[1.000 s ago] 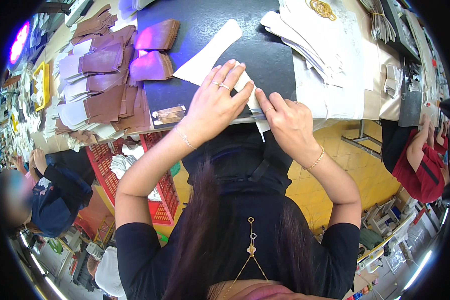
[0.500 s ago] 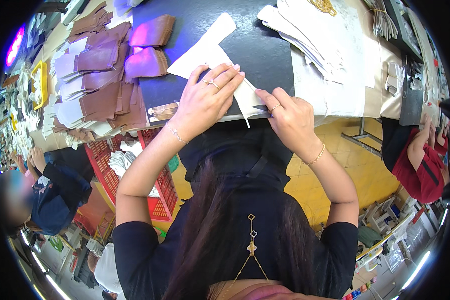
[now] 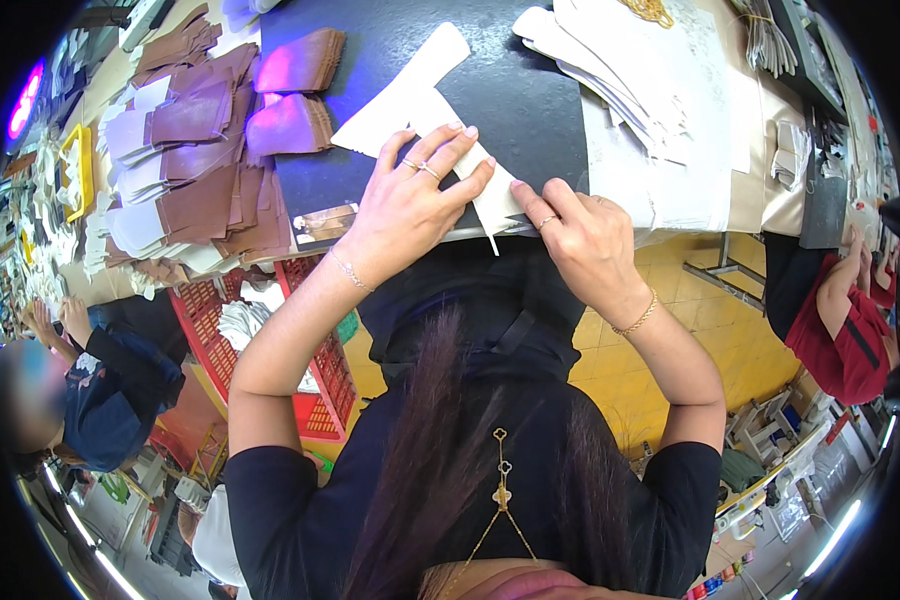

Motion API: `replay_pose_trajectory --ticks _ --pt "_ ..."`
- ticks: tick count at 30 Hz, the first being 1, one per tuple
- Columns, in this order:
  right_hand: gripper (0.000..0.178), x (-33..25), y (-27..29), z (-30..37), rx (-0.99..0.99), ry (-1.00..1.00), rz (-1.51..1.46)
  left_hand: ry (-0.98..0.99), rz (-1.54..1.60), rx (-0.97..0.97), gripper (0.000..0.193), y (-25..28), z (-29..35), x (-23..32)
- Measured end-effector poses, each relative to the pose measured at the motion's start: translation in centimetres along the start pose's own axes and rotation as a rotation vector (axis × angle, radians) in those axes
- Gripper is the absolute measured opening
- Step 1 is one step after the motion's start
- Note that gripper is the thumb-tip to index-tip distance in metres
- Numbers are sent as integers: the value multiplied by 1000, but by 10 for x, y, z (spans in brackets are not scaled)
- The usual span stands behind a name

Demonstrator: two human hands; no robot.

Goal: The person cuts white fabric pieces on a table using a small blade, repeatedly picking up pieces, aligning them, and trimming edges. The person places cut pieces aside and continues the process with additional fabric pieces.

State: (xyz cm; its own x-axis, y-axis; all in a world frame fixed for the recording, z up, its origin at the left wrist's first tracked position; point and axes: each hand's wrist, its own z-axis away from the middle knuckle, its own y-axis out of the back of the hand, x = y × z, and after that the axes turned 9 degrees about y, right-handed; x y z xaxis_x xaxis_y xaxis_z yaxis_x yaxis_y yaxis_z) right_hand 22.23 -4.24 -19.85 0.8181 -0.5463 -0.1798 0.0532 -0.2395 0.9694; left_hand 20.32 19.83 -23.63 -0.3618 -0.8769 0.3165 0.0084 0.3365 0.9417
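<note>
A white, flat, branching cut piece [image 3: 410,105] lies on the dark work board, with a narrow tail hanging over the table's near edge. My left hand [image 3: 420,185] rests on its middle, fingers spread and fingertips pressing down. Close by on the right, my right hand [image 3: 582,230] is closed at the piece's right edge, one fingertip touching it and the other fingers curled. The underside of that hand is hidden, so anything else inside it does not show.
Brown and white cut pieces [image 3: 185,165] lie in stacks at left, beside two brown stacks [image 3: 295,122]. Long white pieces [image 3: 595,75] lie at right on white sheets. Below the table stands a red crate [image 3: 315,385]. Other people sit at both sides.
My left fingers have spread apart, the index finger drawing away from the others. My right hand has shifted slightly right. The white piece has barely moved.
</note>
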Motion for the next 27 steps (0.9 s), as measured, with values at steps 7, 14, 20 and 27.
replay_pose_trajectory --ticks 7,14,20,27 --pt "40 0 0 1 -40 12 56 16 46 -39 46 2 1 6" --pt "39 0 5 13 -55 -22 50 23 17 -82 51 5 2 11" --pt "40 1 10 26 -47 -23 52 50 -25 -108 58 5 2 19" --pt "42 1 9 32 -48 -24 39 52 -47 -120 58 9 -1 23"
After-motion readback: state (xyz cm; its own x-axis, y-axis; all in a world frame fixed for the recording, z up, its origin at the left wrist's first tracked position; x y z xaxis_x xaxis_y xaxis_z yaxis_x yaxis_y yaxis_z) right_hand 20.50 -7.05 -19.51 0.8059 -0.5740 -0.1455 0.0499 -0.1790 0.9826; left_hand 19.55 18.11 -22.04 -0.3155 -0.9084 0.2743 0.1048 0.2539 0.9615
